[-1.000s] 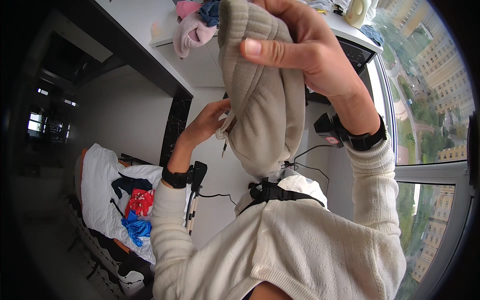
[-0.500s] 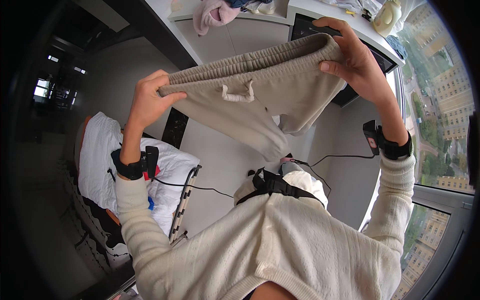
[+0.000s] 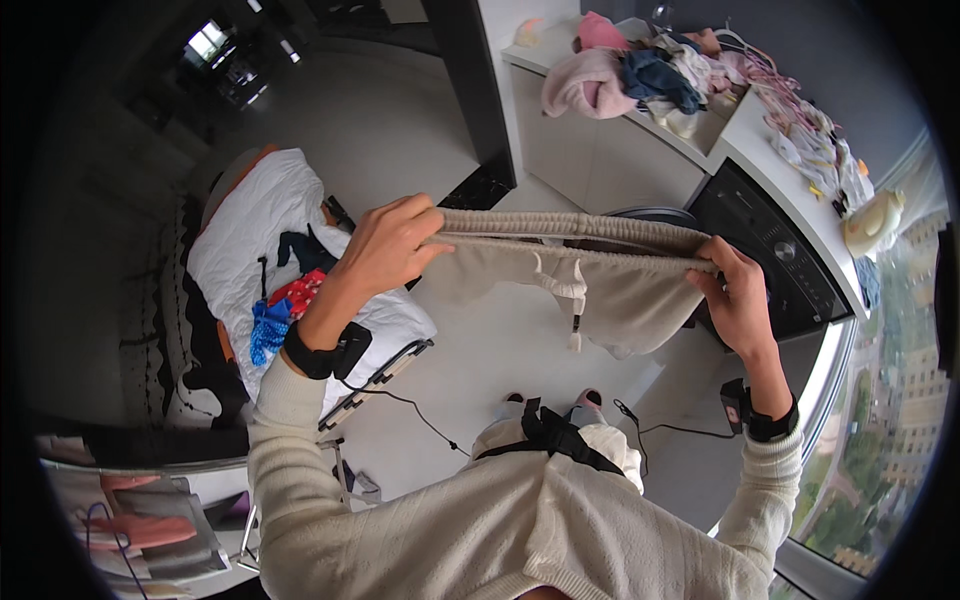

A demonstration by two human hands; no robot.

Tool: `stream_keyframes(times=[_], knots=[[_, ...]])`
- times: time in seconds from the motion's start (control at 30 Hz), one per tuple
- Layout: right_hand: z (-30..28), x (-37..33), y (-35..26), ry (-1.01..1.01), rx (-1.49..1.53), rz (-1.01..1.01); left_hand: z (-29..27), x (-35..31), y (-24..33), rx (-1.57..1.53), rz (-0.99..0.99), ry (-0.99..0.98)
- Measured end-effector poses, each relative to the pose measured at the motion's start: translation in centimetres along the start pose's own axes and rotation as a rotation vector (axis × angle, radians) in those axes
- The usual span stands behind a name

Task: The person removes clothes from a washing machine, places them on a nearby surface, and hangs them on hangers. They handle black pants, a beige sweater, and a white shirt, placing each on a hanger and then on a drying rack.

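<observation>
Beige drawstring pants (image 3: 630, 290) are stretched out by the waistband in front of me, with the legs hanging down away from my body. My left hand (image 3: 395, 240) pinches the left end of the elastic waistband. At the right end, my right hand (image 3: 738, 295) grips the band between thumb and fingers. The waist opening shows as a narrow gap along the top. A pale drawstring (image 3: 562, 280) dangles from the front middle. Below my hands, the ends of the legs are partly hidden.
A white-covered folding bed (image 3: 250, 205) at left holds red and blue clothes. Behind stands a white counter (image 3: 735, 140) with piled clothes (image 3: 660, 80) and a cream bottle (image 3: 875, 222), above a dark washing machine (image 3: 780, 245). A window (image 3: 880, 420) lies right; a drying rack (image 3: 150, 530) lower left.
Both hands have come lower and toward me, and the waistband is pulled straighter and flatter. My view has turned, showing more of the counter, the washing machine and the rack.
</observation>
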State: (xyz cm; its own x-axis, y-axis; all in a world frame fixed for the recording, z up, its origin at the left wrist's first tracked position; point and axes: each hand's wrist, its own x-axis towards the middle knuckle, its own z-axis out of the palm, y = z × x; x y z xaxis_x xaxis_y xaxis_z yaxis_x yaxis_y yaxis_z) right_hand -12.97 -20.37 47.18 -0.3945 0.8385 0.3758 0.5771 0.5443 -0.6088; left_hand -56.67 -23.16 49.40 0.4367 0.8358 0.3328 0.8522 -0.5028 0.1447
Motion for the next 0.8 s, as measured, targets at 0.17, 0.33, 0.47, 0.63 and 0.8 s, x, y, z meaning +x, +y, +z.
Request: stream_keyframes(times=[0.17,0.33,0.47,0.63,0.8], knots=[[2.7,3.9,-2.4,-0.115,0.377,-0.048,-4.2,-5.8,0.9,-0.141,-0.265,0.179],[4.0,7.8,-3.2,-0.372,0.621,-0.264,-6.0,-11.9,5.3,-0.254,-0.453,0.325],[3.7,9.4,-0.7,-0.5,0.742,-0.249,-5.1,-14.2,11.5,-0.521,-0.629,0.584],[5.5,10.1,0.5,-0.494,0.661,-0.444,-2.5,-15.6,17.1,-0.737,-0.802,0.933],[5.1,9.6,-2.2,-0.622,0.715,-0.585,-1.6,-16.3,23.3,-0.456,-0.923,1.108]])
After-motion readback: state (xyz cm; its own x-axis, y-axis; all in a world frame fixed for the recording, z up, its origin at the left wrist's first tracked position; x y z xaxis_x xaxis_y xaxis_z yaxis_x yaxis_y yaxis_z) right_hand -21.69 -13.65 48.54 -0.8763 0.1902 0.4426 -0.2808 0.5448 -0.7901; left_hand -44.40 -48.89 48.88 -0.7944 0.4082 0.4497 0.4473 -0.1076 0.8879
